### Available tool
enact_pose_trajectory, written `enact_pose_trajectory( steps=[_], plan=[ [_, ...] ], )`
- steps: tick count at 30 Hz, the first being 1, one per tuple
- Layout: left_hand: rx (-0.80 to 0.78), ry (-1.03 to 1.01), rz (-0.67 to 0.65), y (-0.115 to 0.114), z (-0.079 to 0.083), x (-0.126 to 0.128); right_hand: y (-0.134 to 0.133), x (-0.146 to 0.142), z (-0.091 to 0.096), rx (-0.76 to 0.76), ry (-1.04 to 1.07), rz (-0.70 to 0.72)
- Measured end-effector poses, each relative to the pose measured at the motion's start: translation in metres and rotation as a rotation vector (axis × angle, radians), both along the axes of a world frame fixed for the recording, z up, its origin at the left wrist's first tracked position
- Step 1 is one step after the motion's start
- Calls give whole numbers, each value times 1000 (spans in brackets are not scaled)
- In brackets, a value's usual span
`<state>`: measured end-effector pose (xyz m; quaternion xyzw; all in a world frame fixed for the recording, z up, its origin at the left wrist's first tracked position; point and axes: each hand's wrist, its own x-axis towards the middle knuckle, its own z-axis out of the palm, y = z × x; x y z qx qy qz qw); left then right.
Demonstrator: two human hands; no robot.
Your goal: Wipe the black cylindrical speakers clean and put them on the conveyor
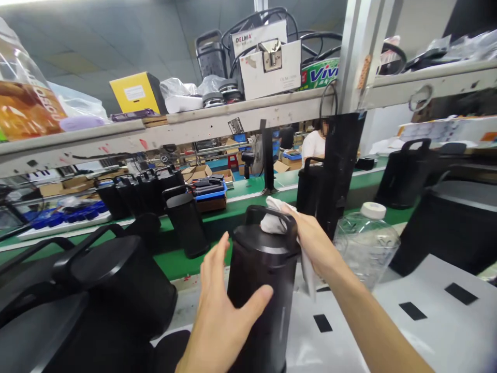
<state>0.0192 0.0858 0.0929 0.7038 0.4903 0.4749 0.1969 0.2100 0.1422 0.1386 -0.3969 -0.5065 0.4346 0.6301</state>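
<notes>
A black cylindrical portable speaker (pixel 258 300) with a carrying handle on top stands before me, tilted a little in the view. My right hand (pixel 310 233) is closed around a white cloth (pixel 274 224), which it presses against the speaker's handle; part of the cloth hangs down the right side. At the speaker's left side is my left hand (pixel 227 311), fingers stretched and thumb spread across the front. Whether its thumb touches the casing I cannot tell. More black speakers with handles (pixel 120 274) crowd the near left.
A clear plastic bottle (pixel 365 243) with a white cap stands right of my speaker, by a white sheet with black patches (pixel 349 321). Behind runs a green conveyor (pixel 174 264) carrying speakers. An overhead shelf (pixel 186 126) holds boxes. A person (pixel 313 142) sits beyond.
</notes>
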Motion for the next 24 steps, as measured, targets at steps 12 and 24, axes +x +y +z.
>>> enact_pose_trajectory(
  steps=[12,24],
  plan=[
    [-209,-236,-323,2,0,27,-6,22,10,-63,112,23],
    [-641,-558,-574,72,-52,-20,-27,25,22,184,348,-378]
  ],
)
